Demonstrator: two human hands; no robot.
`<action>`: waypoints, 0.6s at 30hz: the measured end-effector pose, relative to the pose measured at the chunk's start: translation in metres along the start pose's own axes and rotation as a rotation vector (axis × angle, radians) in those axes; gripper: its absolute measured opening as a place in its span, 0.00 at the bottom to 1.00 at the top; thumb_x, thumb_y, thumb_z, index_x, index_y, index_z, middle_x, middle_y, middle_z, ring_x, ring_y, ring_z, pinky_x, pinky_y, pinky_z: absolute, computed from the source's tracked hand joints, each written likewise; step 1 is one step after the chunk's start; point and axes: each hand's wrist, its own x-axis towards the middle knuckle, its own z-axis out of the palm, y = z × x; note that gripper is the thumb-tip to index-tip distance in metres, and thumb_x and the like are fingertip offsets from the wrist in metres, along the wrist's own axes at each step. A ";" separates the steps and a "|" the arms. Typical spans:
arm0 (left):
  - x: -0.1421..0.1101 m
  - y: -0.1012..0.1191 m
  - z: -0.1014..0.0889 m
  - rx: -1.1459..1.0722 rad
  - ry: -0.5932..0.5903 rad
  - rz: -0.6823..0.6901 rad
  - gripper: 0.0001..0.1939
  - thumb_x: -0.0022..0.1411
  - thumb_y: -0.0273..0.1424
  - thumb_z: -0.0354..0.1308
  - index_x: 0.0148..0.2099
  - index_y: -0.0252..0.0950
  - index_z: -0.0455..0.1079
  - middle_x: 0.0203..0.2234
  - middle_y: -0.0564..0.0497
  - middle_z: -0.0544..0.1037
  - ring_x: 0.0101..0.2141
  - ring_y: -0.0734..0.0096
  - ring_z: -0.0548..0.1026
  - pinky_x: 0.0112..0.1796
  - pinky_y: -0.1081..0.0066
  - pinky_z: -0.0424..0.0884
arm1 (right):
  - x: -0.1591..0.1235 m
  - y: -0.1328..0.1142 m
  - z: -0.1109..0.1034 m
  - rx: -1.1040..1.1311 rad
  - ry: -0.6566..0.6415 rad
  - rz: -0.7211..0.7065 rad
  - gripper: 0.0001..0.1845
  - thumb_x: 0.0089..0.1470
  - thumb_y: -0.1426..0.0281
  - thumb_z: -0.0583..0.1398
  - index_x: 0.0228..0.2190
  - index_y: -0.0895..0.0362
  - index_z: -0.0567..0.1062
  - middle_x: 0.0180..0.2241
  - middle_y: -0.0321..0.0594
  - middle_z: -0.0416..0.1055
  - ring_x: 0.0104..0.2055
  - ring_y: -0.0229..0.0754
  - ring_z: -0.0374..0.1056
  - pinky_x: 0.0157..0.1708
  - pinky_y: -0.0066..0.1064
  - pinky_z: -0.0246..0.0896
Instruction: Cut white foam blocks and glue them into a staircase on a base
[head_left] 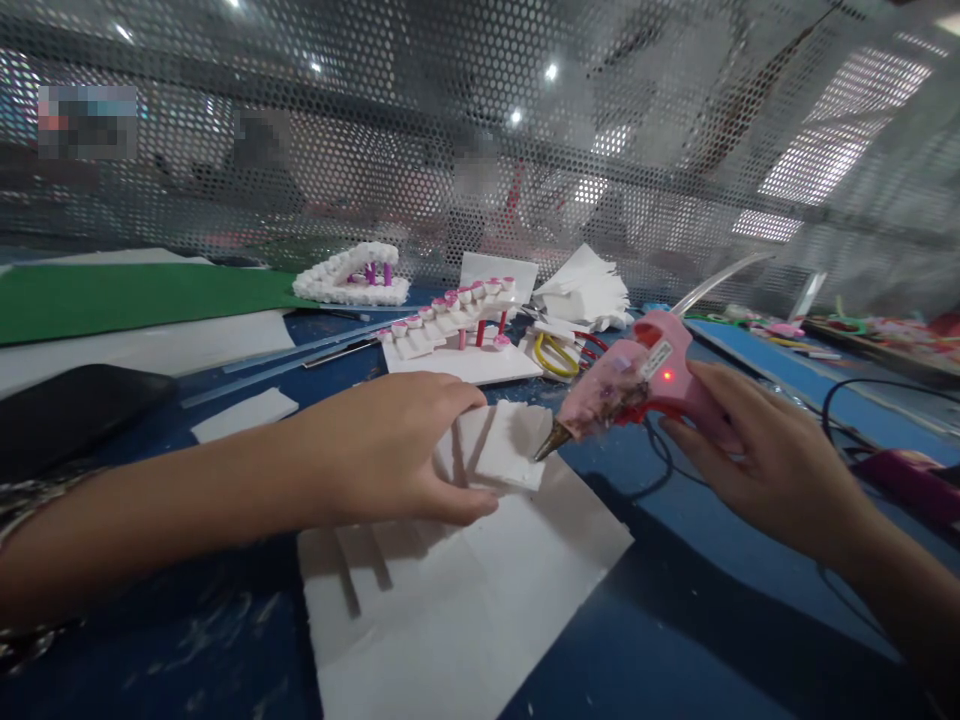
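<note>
My right hand [757, 455] grips a pink glue gun [637, 385] whose red light is on. Its brass nozzle points down-left and almost touches a small white foam square [510, 455]. My left hand [397, 450] is closed over a stack of white foam pieces [454, 450], fingers on top and thumb along the near edge. These pieces lie on a large white foam sheet [465, 600] on the blue table [675, 600].
Behind stand a white foam staircase model with pink posts [457, 325], a second foam model [352, 275], yellow-handled scissors [555, 355] and a stack of white sheets [585, 290]. A green board [112, 295] and a black object [67, 405] lie left. Cables [862, 400] run right. Perforated metal screen behind.
</note>
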 end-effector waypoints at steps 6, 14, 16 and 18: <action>0.000 0.002 -0.002 0.031 -0.017 -0.006 0.27 0.48 0.47 0.54 0.47 0.35 0.66 0.43 0.44 0.72 0.42 0.55 0.69 0.39 0.66 0.65 | -0.002 0.010 0.006 -0.023 0.011 0.048 0.17 0.54 0.62 0.49 0.39 0.62 0.66 0.31 0.50 0.71 0.31 0.46 0.68 0.27 0.34 0.63; 0.000 0.000 0.001 0.023 0.014 0.012 0.28 0.47 0.47 0.54 0.47 0.34 0.66 0.44 0.44 0.71 0.43 0.54 0.69 0.38 0.66 0.66 | -0.005 0.015 0.011 -0.019 -0.010 0.154 0.18 0.53 0.60 0.49 0.41 0.58 0.66 0.33 0.46 0.71 0.34 0.47 0.68 0.31 0.37 0.62; 0.001 -0.002 0.002 0.026 0.025 0.024 0.28 0.47 0.47 0.54 0.47 0.34 0.66 0.44 0.44 0.71 0.43 0.53 0.69 0.38 0.66 0.66 | -0.005 0.017 0.013 -0.015 -0.002 0.164 0.18 0.53 0.60 0.48 0.41 0.57 0.66 0.34 0.47 0.71 0.35 0.48 0.68 0.31 0.37 0.62; 0.001 -0.004 0.003 0.028 0.023 0.025 0.29 0.48 0.49 0.53 0.47 0.34 0.66 0.44 0.43 0.71 0.43 0.53 0.69 0.38 0.65 0.66 | -0.006 0.020 0.016 -0.012 0.008 0.208 0.18 0.52 0.58 0.49 0.40 0.56 0.66 0.34 0.47 0.70 0.35 0.50 0.68 0.31 0.38 0.61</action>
